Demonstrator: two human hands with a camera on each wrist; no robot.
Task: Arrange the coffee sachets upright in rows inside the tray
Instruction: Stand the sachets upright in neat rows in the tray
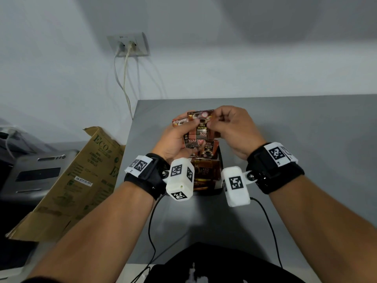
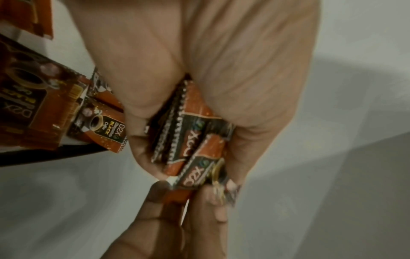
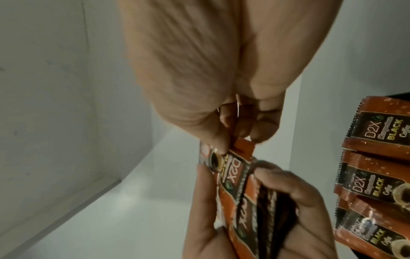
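Note:
My left hand [image 1: 180, 137] grips a bundle of several orange-and-black coffee sachets [image 1: 201, 127] above the grey table. In the left wrist view the bundle [image 2: 190, 136] sits fanned between thumb and fingers. My right hand [image 1: 224, 127] pinches the top corner of one sachet [image 3: 235, 163] in that bundle. Below the hands stands a black tray [image 1: 220, 160] holding several sachets upright in rows [image 1: 208, 172]. The same tray sachets [image 3: 377, 175] show at the right of the right wrist view. The wrist cameras hide much of the tray.
The grey table [image 1: 306, 160] ends at a wall. A brown cardboard box [image 1: 77, 180] leans off the table's left edge beside a grey machine [image 1: 34, 174]. Cables [image 1: 124, 78] hang from a wall socket. Black wrist-camera cords [image 1: 151, 231] trail over the table's front.

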